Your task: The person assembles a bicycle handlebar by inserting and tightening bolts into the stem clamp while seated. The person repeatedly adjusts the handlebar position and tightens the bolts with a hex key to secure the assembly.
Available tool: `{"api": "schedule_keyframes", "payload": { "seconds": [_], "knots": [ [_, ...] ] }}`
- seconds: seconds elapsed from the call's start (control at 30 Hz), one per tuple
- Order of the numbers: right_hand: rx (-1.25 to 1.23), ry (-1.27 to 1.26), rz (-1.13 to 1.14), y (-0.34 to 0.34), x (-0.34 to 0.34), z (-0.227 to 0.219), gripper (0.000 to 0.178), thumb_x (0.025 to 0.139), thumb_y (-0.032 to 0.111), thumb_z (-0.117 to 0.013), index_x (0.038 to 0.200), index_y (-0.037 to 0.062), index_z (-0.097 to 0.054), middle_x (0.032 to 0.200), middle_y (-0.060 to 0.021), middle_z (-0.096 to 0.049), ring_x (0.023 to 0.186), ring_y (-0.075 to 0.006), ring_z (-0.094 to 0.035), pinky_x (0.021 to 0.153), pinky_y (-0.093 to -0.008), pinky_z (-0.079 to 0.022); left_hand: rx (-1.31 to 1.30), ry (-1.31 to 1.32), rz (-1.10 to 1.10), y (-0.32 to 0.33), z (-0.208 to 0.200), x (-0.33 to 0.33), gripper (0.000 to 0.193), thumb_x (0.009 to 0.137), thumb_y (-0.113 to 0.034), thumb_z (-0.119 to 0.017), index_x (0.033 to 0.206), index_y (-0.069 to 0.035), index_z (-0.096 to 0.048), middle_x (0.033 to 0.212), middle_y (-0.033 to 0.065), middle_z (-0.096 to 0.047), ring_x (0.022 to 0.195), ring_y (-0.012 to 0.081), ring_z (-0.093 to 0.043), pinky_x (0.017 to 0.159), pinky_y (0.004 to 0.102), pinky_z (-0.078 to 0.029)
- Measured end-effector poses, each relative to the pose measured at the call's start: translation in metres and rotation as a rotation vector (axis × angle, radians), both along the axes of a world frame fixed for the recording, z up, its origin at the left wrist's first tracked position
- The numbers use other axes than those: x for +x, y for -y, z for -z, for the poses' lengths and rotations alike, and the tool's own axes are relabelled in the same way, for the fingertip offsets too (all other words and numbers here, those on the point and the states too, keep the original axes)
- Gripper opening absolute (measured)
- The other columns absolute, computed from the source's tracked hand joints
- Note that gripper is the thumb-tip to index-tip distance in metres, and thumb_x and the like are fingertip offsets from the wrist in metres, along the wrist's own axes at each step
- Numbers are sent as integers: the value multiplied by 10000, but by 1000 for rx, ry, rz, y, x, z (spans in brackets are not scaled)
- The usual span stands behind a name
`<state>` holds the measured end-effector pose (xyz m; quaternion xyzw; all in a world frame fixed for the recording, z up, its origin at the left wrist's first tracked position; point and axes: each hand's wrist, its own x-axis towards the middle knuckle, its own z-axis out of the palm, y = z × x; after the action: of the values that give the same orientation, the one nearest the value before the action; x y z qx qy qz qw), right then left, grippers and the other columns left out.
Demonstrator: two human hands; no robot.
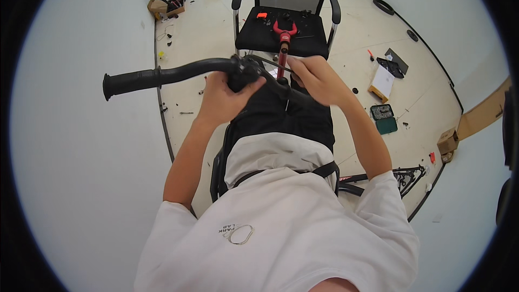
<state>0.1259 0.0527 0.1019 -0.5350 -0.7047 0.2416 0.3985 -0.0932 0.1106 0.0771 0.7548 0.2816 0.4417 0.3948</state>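
Note:
A black bicycle handlebar [197, 68] with a ribbed grip [132, 83] on its left end lies across my lap. My left hand [221, 100] is closed around the black clamp-like part [242, 78] at its middle. To the right, my right hand [320, 79] is closed, its fingers pinching a thin dark rod [274, 64] that runs toward that clamp. Fingers hide the rod's near end, so its kind is unclear. Just beyond, a red bicycle fork [285, 33] leans on the seat of a black chair [258, 32], its tube pointing toward me.
Small parts and an orange item [261, 15] lie on the chair seat. On the floor at right are a white-topped box [381, 83], an open green case [386, 124] and a black bicycle frame [409, 177]. A cardboard box [157, 7] with parts stands far left.

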Motion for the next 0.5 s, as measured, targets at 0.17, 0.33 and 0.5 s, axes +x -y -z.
{"api": "schedule_keyframes", "payload": {
  "seconds": [0.17,0.33,0.5],
  "knots": [
    [473,328,-17,44,-45,-42,380,922,236,-546,642,-18,-509,558,-150,-517,485,-313,-494,476,-378,-389,-23,-177,-68,-6,5,-1,216,816,-167,-709,946,-2,-659,826,121,-682,743,194,-649,704,323,-504],
    [689,596,-94,-6,-72,-80,345,924,196,-547,656,-21,-533,571,-145,-511,503,-334,-510,494,-403,-425,155,-482,22,3,26,-9,214,809,-243,-699,901,-56,-652,811,145,-679,805,321,-662,702,359,-508],
    [160,505,-111,-71,-21,-36,437,967,281,-450,732,-59,-592,634,-233,-565,652,-400,-580,639,-446,-469,141,-246,163,0,19,-13,257,777,-242,-790,903,-52,-672,810,96,-695,717,211,-663,672,309,-516]
  ]
}}
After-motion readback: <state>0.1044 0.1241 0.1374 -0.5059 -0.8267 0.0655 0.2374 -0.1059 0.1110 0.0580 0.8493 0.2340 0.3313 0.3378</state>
